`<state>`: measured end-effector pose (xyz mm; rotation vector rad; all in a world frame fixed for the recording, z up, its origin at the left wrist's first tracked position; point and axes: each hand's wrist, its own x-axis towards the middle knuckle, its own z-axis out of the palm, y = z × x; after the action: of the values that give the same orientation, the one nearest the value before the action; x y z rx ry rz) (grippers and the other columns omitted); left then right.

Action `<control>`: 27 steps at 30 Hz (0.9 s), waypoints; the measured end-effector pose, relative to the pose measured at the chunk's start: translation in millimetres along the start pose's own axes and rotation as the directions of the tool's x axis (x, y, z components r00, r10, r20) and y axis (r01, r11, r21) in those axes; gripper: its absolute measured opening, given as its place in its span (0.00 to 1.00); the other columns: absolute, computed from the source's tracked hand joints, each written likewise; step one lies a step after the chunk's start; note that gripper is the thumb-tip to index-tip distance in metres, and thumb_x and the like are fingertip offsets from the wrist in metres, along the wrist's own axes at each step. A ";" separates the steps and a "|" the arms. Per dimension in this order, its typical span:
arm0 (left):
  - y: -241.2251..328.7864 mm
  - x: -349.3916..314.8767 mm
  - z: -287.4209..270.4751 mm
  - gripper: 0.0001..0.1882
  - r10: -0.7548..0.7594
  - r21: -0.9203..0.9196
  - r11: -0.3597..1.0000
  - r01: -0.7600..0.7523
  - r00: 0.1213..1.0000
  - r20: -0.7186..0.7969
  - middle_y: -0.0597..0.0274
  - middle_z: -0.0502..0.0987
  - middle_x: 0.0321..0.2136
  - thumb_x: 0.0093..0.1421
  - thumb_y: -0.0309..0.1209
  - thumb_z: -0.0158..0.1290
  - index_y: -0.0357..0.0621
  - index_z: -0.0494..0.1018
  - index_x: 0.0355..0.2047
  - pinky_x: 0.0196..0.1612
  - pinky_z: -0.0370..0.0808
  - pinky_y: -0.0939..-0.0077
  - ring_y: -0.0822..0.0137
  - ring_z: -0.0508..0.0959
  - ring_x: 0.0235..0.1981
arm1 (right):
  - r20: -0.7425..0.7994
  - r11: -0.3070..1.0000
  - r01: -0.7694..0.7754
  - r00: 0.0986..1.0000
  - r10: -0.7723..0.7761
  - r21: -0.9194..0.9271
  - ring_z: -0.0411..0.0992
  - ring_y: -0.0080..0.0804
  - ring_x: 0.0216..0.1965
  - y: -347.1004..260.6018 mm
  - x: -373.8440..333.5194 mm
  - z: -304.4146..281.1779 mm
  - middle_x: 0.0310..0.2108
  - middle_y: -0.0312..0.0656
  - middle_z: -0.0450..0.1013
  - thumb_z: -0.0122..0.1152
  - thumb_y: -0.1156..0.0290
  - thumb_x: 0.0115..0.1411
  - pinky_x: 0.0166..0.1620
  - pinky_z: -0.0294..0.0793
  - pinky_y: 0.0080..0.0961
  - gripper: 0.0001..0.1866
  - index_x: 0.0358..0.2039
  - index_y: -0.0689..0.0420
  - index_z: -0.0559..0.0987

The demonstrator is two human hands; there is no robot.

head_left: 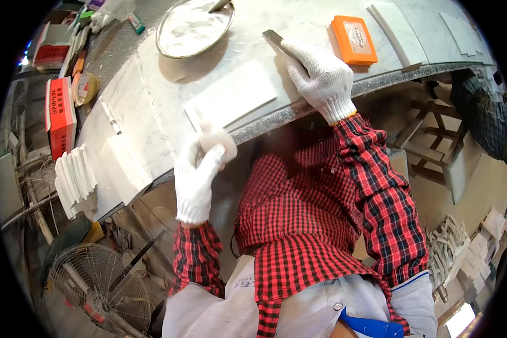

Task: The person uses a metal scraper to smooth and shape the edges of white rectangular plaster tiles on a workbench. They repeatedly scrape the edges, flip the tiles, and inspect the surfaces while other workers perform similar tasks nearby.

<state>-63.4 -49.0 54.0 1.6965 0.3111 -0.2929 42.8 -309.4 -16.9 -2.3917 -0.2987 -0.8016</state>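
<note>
My left hand (pixel 194 180), in a white knitted glove, is at the table's near edge with its thumb and fingers pinched round a rounded whitish piece (pixel 222 143); its exact kind is blurred. My right hand (pixel 320 76), gloved the same way, grips a flat metal scraper blade (pixel 273 38) whose tip points away to the upper left. Between the hands, a white rectangular slab (pixel 234 96) lies flat near the table edge. Beyond it stands a round metal-rimmed bowl (pixel 159 42) of white paste or powder, with a dark handle (pixel 218 5) sticking out.
An orange box (pixel 355 40) lies right of my right hand, with long white strips (pixel 391 35) beyond. White slabs (pixel 124 169) and stacked strips (pixel 73 180) stand at left, beside a red box (pixel 61 118) and tape roll (pixel 87 89). A fan (pixel 101 290) is lower left.
</note>
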 end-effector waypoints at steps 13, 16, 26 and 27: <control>-30.6 2.0 0.1 0.24 -0.209 -0.181 0.960 0.213 0.977 0.043 0.61 0.77 0.32 0.67 0.41 0.55 0.32 0.74 0.53 0.29 0.68 0.80 0.74 0.74 0.28 | -0.071 0.997 0.080 0.994 -0.079 0.012 0.81 0.37 0.29 15.2 -2.1 10.9 0.31 0.40 0.82 0.71 0.64 0.60 0.33 0.80 0.28 0.15 0.47 0.48 0.86; -33.0 4.4 -3.1 0.24 -0.235 -0.206 0.947 0.246 0.969 0.074 0.60 0.77 0.31 0.67 0.42 0.55 0.31 0.74 0.53 0.28 0.68 0.80 0.73 0.74 0.27 | -0.048 0.998 0.070 0.996 -0.070 0.003 0.81 0.38 0.29 13.2 -2.2 11.6 0.31 0.40 0.82 0.71 0.64 0.60 0.33 0.80 0.29 0.15 0.48 0.48 0.86; -33.1 6.9 -1.9 0.24 -0.249 -0.259 0.931 0.258 0.966 0.070 0.60 0.77 0.32 0.66 0.41 0.55 0.31 0.74 0.52 0.25 0.69 0.80 0.72 0.76 0.29 | 0.048 0.999 0.012 0.999 -0.010 -0.041 0.84 0.36 0.35 8.6 -4.5 4.2 0.39 0.42 0.84 0.71 0.66 0.61 0.40 0.83 0.26 0.17 0.51 0.50 0.86; -32.7 7.1 -1.5 0.24 -0.248 -0.255 0.932 0.256 0.967 0.066 0.60 0.77 0.32 0.66 0.41 0.55 0.31 0.74 0.53 0.25 0.69 0.80 0.72 0.76 0.29 | 0.051 0.999 0.003 0.999 -0.001 -0.037 0.84 0.36 0.36 8.4 -4.5 3.8 0.39 0.42 0.84 0.71 0.65 0.61 0.40 0.83 0.26 0.18 0.51 0.50 0.86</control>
<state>-68.8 -42.7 21.5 1.3895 0.5230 -0.4485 44.3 -313.9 -26.0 -2.4501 -0.3091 -0.7540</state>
